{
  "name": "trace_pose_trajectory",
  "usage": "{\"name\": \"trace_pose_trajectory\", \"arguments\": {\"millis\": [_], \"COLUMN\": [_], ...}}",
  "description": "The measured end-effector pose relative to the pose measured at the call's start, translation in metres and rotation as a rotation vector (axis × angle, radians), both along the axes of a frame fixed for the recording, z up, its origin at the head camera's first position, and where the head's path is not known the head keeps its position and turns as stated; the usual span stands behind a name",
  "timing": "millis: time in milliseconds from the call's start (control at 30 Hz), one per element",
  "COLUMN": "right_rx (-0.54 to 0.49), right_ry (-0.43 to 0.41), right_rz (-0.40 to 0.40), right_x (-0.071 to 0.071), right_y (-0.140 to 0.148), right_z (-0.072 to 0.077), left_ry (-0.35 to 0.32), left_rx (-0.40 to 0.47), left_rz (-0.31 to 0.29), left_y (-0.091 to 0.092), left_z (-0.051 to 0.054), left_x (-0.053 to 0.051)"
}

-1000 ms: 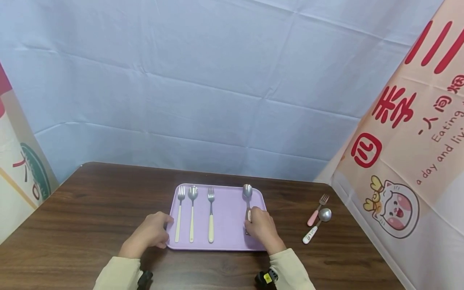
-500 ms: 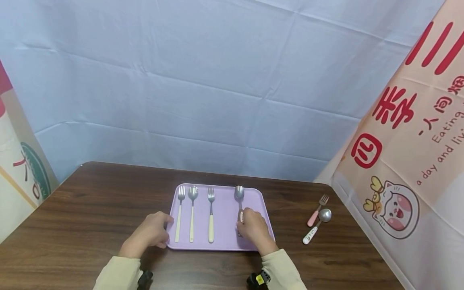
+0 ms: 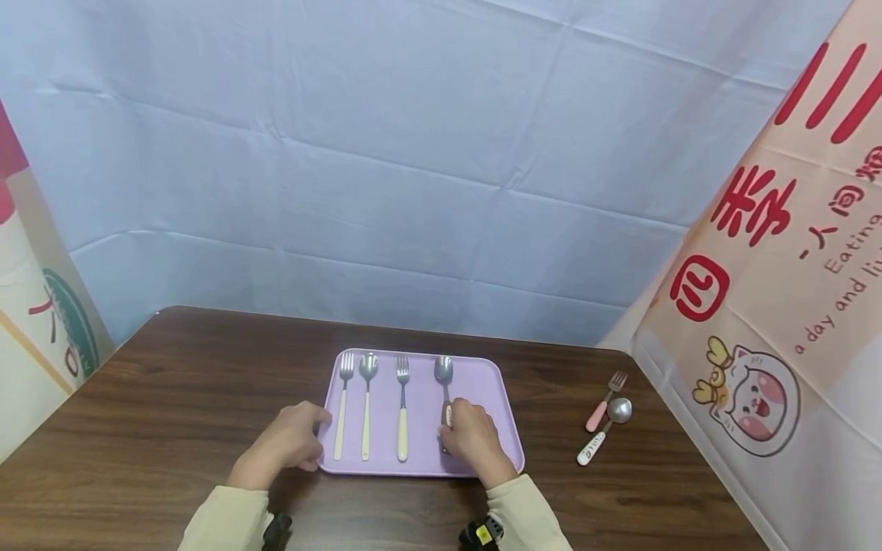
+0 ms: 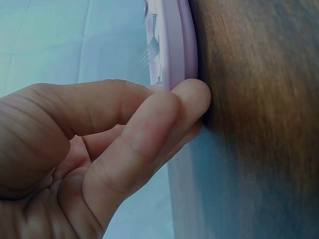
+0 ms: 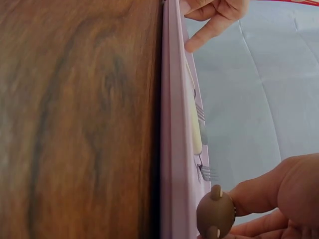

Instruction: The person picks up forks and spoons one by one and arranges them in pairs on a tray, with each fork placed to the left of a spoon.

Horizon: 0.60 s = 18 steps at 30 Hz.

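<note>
A lilac tray [image 3: 425, 413] lies on the table. At its left edge, my left hand [image 3: 288, 438] pinches the rim between thumb and fingers, as the left wrist view shows closely. My right hand [image 3: 474, 435] holds a spoon [image 3: 444, 371] by its brown handle, bowl pointing away from me, over the tray's right half. In the right wrist view the handle's end [image 5: 216, 213] is a rounded brown knob with two small ears. Left of it on the tray lie a slim cream-handled fork [image 3: 341, 409], a matching spoon [image 3: 367, 409] and a thicker-handled fork [image 3: 403, 413], roughly parallel.
On the wooden table [image 3: 193, 383], right of the tray, lie a small pink-handled fork [image 3: 606, 402] and a spoon with a patterned white handle [image 3: 605, 430]. A pale blue cloth [image 3: 379, 191] hangs behind the table, and a printed cloth [image 3: 751, 306] hangs at the right.
My right hand has moved the spoon leftward across the tray, from near its right edge toward the thicker-handled fork. The left hand has stayed at the rim.
</note>
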State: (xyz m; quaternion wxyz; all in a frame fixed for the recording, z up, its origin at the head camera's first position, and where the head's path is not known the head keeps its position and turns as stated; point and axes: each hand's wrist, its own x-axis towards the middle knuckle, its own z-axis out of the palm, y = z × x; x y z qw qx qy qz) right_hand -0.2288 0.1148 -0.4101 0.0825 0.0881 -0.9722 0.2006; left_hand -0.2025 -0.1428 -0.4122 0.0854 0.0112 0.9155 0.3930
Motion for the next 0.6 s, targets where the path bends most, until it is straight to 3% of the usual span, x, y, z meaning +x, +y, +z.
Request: {"name": "trace_pose_trajectory", "arguments": {"millis": [600], "right_rx": [0.018], "right_ry": [-0.008], "right_rz": [0.054], "right_x": [0.002], "right_y": [-0.013], "right_z": [-0.006], "left_ry": [0.002], "left_rx": [-0.004], "left_rz": [0.000], "left_y": [0.001], "left_z": [0.001], "left_x": [0.000]}}
